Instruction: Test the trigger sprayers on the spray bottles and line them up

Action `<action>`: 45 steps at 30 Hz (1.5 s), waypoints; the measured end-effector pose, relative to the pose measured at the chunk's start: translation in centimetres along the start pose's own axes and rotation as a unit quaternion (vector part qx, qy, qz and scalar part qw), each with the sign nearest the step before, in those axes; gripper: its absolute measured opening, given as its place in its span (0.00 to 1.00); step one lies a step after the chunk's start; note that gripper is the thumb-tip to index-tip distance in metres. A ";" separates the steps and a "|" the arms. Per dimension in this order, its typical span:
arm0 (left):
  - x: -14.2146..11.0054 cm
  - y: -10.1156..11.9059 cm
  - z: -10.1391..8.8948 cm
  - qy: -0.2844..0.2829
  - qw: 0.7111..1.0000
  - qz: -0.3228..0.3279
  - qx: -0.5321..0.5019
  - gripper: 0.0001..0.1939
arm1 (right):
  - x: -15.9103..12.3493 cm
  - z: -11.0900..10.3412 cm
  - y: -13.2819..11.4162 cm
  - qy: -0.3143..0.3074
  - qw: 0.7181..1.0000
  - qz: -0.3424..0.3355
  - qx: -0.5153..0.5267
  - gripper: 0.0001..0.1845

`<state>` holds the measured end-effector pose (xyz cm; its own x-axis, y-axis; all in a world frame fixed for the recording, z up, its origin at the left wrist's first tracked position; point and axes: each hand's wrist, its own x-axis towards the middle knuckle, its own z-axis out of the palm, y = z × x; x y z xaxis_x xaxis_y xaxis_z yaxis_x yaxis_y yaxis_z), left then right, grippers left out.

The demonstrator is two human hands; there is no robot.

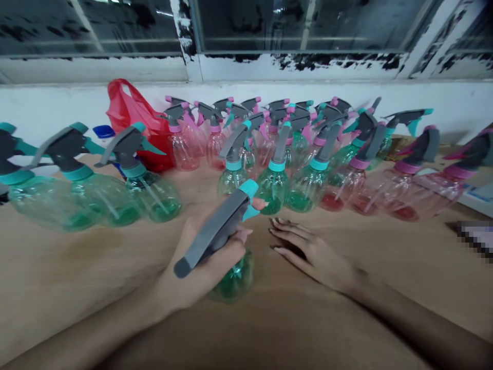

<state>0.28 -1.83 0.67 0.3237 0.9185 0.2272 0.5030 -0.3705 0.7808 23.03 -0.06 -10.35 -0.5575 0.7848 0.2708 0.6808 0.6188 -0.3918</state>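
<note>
My left hand [215, 267] is wrapped round the neck of a green spray bottle [235, 277], its grey trigger head pointing away from me with a turquoise nozzle. One finger reaches forward beside the turquoise trigger. The bottle's lower body shows under the hand, close to the table. To its right, my right hand [308, 249] lies on the tabletop, fingers stretched out and holding nothing. Just beyond both hands stands a row of green spray bottles [272, 187] and pink spray bottles [362, 190].
Three green spray bottles [154, 198] stand at the left. Behind them are a red plastic bag [131, 113] and a blue-capped container [103, 132]. More pink bottles [184, 149] crowd the back along the white wall. A blurred-out object [477, 236] lies at the right edge of the wooden table [57, 277].
</note>
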 end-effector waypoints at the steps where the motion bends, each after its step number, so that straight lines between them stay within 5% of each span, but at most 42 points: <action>1: 0.0 -0.1 0.0 0.003 1.000 0.007 -0.005 0.14 | 0.0 0.0 0.0 0.000 1.000 0.000 0.000 0.23; 28: -0.3 -0.3 -0.2 -0.028 0.999 -0.021 -0.004 0.12 | 0.0 0.2 0.1 0.013 1.000 0.002 0.011 0.23; 38: -0.8 -1.0 -0.3 0.024 0.997 -0.057 0.043 0.11 | -0.1 0.1 0.1 0.013 1.000 0.000 0.019 0.22; 45: -0.1 0.8 -1.1 -0.004 1.000 0.018 0.001 0.09 | -0.2 0.2 0.2 0.023 0.999 0.000 0.028 0.23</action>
<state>-0.25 -2.10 1.87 0.3473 0.9037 0.2503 0.4931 -0.4030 0.7710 23.15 -0.09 -10.64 -0.5339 0.7864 0.3108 0.6521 0.6169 -0.4406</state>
